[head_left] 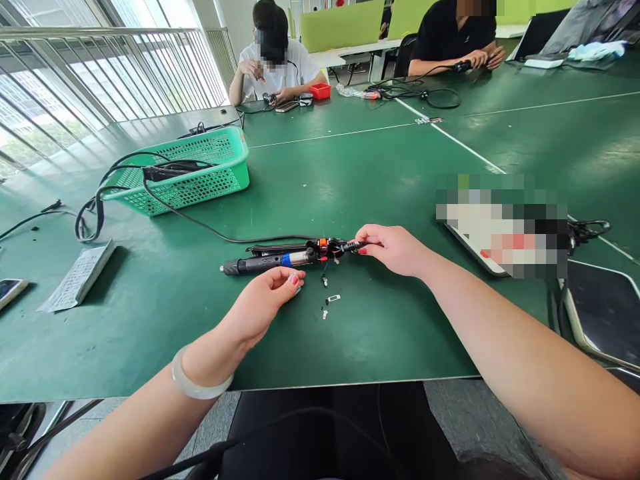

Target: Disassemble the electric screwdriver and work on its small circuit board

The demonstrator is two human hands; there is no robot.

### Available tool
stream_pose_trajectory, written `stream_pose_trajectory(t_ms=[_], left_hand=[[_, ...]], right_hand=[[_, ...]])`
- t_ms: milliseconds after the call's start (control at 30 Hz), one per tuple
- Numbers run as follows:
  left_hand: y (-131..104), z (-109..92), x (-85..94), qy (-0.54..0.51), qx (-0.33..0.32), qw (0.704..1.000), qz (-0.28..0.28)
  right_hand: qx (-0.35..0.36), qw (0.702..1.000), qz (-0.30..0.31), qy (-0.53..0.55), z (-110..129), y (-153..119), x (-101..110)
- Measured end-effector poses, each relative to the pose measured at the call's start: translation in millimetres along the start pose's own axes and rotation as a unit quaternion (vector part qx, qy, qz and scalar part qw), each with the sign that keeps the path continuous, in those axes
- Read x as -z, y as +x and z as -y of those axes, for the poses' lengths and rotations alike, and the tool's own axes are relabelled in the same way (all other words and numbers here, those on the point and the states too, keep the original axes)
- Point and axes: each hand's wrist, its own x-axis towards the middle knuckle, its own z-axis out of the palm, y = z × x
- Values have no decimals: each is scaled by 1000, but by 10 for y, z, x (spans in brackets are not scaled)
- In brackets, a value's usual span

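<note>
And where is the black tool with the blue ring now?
In the head view, the tool lies centrally on the green table, beyond the left hand, its right end at the right hand.

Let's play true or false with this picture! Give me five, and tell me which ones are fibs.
1. The green basket has black cables in it. True.
2. The bracelet is on the right arm. False: the bracelet is on the left arm.
3. The right hand is touching one end of the black device. True.
4. The red tray is beside the right hand. False: the red tray is across the table, near the person in white.
5. Some tiny parts lie on the table. True.
</note>
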Motion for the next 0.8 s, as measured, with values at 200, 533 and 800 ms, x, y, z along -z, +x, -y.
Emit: stream_pose_trajectory(t_ms=[200, 533, 800], left_hand=[[44, -7, -34, 11, 8, 1000, 19], [72, -8, -103, -43, 25, 999, 19], [113, 61, -27, -86, 29, 996, 18]], right_hand=[[-28, 976, 17, 215, -37, 41, -21], [-9, 985, -81, 153, -21, 88, -59], [61, 984, -102, -132, -38, 93, 30]])
